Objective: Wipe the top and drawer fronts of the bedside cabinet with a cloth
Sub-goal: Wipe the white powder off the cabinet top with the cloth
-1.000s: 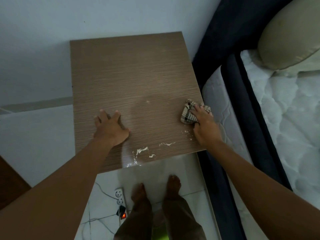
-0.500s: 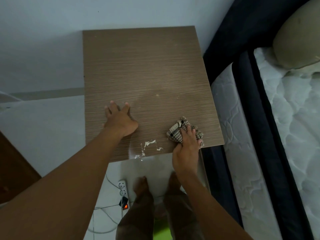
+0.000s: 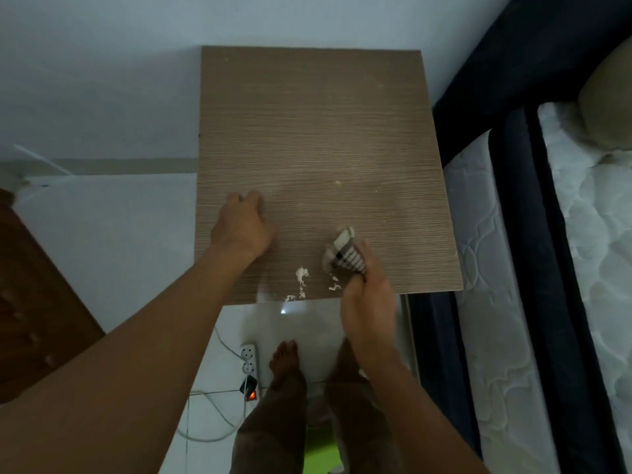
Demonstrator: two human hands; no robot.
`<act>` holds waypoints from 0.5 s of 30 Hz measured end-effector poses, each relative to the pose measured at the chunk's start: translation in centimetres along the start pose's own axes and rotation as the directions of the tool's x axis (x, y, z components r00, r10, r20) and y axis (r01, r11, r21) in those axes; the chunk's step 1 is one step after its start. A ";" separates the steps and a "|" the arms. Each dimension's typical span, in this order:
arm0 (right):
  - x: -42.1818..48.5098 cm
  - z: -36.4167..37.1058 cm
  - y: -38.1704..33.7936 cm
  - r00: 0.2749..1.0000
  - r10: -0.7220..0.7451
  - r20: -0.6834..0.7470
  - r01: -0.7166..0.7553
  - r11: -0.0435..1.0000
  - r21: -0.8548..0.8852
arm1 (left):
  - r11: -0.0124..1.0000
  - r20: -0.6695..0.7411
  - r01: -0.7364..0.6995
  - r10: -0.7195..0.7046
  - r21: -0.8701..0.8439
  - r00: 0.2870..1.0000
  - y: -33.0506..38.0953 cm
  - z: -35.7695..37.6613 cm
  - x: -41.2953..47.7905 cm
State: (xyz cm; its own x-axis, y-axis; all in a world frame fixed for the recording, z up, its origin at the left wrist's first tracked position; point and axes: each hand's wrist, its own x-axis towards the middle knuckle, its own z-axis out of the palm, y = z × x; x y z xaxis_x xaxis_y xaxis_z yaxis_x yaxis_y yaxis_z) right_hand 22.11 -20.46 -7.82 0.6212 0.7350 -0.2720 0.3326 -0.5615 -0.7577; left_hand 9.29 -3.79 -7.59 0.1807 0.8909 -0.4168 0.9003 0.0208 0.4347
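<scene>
Cabinet: seen from above, its wood-grain top stood against the wall, with the bed close on its right side.

Cloth: a checked cloth, bunched, lay on the top near the front edge, right of centre. My right hand gripped it, fingers closed around its near end, and the hand reached over the front edge. Hand and cloth were blurred.

White marks: several smears showed on the top just left of the cloth, running down to the front edge.

My left hand rested on the top near the left side, well apart from the cloth, and held nothing. Its fingers were foreshortened, and I could not tell whether they lay flat or curled.

Surroundings: a mattress and a pillow lay to the right. On the floor below the front edge were my bare feet and a power strip with a lit red switch.
</scene>
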 end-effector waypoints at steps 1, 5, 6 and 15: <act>0.6 -1.0 0.0 1.000 -0.009 -0.023 0.009 1.000 0.008 | 1.000 -0.069 0.010 -0.009 0.015 0.998 -0.6 0.0 -0.4; 2.7 -2.5 0.7 0.995 -0.052 -0.089 0.046 0.996 -0.071 | 0.969 -0.090 0.233 -0.226 0.079 0.970 -3.0 0.6 -2.3; 3.1 -2.2 1.1 0.994 -0.072 -0.081 0.061 0.989 -0.135 | 0.949 -0.065 0.307 -0.303 0.067 0.951 -3.6 0.8 -2.7; 1.0 4.2 2.7 0.991 -0.135 0.005 0.131 0.948 -0.291 | 0.921 0.099 0.359 -0.348 -0.152 0.932 -6.0 0.2 -3.0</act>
State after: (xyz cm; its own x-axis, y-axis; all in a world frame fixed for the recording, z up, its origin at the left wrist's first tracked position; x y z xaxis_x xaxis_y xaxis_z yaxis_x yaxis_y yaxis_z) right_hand 20.63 -19.66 -12.62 0.5666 0.8063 -0.1702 0.6029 -0.5464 -0.5814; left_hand 3.39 -6.63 -9.13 -0.1054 0.7785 -0.6187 0.8336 0.4084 0.3719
